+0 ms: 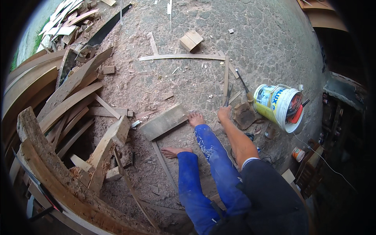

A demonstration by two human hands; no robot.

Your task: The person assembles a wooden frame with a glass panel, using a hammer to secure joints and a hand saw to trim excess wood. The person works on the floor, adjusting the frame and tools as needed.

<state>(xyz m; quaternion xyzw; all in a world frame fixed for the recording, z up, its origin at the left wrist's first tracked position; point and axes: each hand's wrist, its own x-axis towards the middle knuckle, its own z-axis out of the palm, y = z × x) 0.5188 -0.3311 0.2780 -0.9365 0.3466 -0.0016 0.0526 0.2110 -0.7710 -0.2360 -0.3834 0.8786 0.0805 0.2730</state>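
Note:
My right hand (224, 112) reaches forward, its fingers closed around a dark metal hand tool (227, 100) with a narrow, seemingly forked end; its exact kind is unclear. The tool lies over the near end of a thin wooden strip (226, 76) on the ground. Just right of the hand sits a rough wooden block (244, 116). A long dark tool with a wooden handle (249, 95) lies beyond that block. To the hand's left, a thick grey-brown board (164, 121) rests beside my bare feet. My left hand is out of view.
A large pile of curved timber (58, 98) fills the left side, with a hand saw (107, 26) behind it. At right, a tipped bucket (274, 102) holds tools. Another strip (182, 57) and a small block (191, 40) lie farther off. A cord (325, 160) runs at lower right.

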